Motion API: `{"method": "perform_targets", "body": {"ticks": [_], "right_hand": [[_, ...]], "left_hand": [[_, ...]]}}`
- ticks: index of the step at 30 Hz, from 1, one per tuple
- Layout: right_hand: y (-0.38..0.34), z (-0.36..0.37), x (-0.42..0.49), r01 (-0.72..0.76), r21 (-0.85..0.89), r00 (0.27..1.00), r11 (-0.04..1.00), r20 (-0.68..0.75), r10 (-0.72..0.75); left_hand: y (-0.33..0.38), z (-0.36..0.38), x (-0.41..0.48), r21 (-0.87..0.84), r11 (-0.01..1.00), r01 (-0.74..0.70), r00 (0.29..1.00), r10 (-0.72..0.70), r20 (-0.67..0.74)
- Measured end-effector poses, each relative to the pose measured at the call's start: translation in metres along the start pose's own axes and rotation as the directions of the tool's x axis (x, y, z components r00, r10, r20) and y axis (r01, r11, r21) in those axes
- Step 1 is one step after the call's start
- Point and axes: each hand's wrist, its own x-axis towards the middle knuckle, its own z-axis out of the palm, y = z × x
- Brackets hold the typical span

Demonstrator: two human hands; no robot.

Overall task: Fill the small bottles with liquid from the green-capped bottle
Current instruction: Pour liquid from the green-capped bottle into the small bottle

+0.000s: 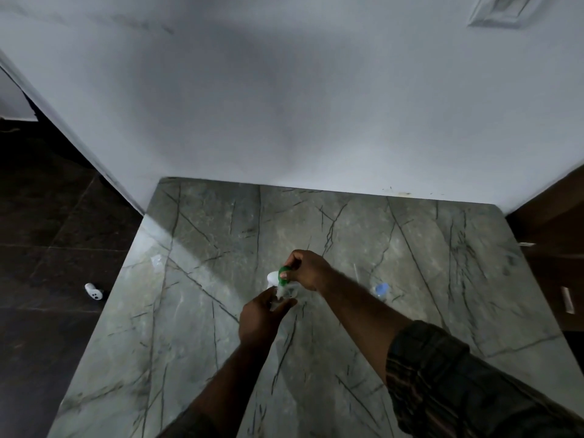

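Observation:
A clear plastic bottle [286, 294] stands near the middle of the grey marble table [221, 235]. My left hand [260, 314] is wrapped around its body from the near side. My right hand [305, 268] pinches its green cap [282, 275] from above, fingers closed on it. A small white object [271, 277] shows just left of the cap, partly hidden. A small clear bottle with a blue cap [381, 289] stands to the right of my right forearm, apart from both hands. Whether the green cap is on or off the neck is hidden by my fingers.
A faint clear plastic item [157, 260] lies at the table's left side. A thin white stick [356, 272] lies behind the blue-capped bottle. The white wall [284, 105] backs the table. A white controller [94, 292] rests on the dark floor to the left.

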Motion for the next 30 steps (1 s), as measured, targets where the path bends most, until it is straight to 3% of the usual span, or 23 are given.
{"method": "perform_targets", "body": {"ticks": [30], "right_hand": [[-0.009, -0.002, 0.001, -0.039, -0.02, 0.999, 0.999, -0.006, 0.039]], "left_hand": [[0.0, -0.002, 0.006, -0.041, 0.999, -0.021, 1.0, 0.022, 0.011]]}}
